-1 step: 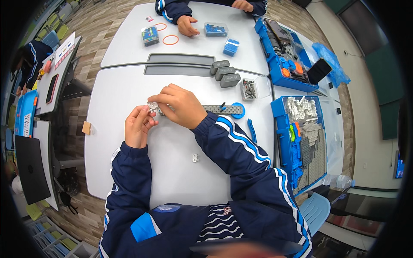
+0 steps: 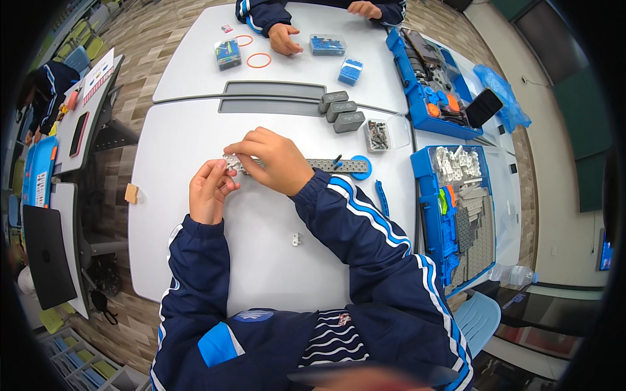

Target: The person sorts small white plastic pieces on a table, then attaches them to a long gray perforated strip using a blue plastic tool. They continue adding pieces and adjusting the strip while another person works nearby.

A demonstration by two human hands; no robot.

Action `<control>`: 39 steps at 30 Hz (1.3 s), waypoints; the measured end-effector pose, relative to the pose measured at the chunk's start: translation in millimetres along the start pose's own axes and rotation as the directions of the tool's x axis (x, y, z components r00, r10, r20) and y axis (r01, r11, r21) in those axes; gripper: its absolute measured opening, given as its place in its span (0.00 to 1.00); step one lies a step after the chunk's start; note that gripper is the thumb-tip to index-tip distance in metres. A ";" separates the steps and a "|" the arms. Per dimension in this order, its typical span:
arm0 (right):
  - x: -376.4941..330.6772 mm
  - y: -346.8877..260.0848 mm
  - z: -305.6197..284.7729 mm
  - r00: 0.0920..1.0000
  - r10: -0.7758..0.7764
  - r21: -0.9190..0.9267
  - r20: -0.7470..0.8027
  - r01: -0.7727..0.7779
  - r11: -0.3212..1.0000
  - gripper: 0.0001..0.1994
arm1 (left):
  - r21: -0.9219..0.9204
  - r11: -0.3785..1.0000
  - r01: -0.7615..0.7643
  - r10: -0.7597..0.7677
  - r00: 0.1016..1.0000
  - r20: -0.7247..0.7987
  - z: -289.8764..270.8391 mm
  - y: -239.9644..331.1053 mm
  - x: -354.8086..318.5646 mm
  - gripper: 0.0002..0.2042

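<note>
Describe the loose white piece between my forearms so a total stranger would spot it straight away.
Start at the white table, left of the nearer blue parts case. Look between the two navy sleeves for a small white connector. Unlike the white part held by the left hand and right hand, it lies loose and alone on that table.

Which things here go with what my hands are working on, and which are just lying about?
Seemingly in use:
white piece, held by the left hand and right hand
gray perforated beam
blue disc at the beam's right end

Apparently just lying about:
loose white connector
blue curved strip
three gray blocks
orange rings
tan block
</note>
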State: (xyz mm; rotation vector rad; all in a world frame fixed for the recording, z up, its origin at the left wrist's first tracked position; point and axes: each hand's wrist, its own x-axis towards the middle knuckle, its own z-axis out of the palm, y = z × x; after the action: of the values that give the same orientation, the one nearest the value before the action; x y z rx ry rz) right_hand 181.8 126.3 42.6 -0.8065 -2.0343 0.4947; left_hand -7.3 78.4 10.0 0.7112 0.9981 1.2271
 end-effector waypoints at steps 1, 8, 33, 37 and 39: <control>0.0 -0.9 0.4 1.000 0.017 0.045 -0.008 -0.016 0.999 0.12 | 0.005 1.000 -0.006 0.006 1.000 0.001 -0.4 -0.2 -0.5 0.10; 4.3 3.3 -1.9 0.995 0.100 0.184 0.025 -0.103 0.978 0.08 | 0.031 0.998 -0.048 0.048 0.999 0.016 2.4 -0.1 5.1 0.10; 5.3 14.1 -2.5 0.886 0.409 0.602 0.217 -0.452 0.658 0.11 | 0.091 0.984 -0.152 0.150 0.988 0.022 12.8 3.3 0.1 0.12; 4.6 13.5 -5.6 0.856 0.439 0.568 0.273 -0.512 0.644 0.12 | 0.084 0.988 -0.130 0.128 0.991 0.022 13.2 3.2 -1.3 0.12; 5.4 12.7 -8.6 0.832 0.472 0.517 0.293 -0.553 0.654 0.12 | 0.098 0.990 -0.100 0.096 0.995 0.041 12.5 4.4 -1.0 0.12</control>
State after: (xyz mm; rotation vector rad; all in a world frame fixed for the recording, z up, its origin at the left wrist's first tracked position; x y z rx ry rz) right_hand 191.2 139.5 42.8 -0.9654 -1.5746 1.4634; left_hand 2.2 79.2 19.3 0.8671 1.0099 1.2509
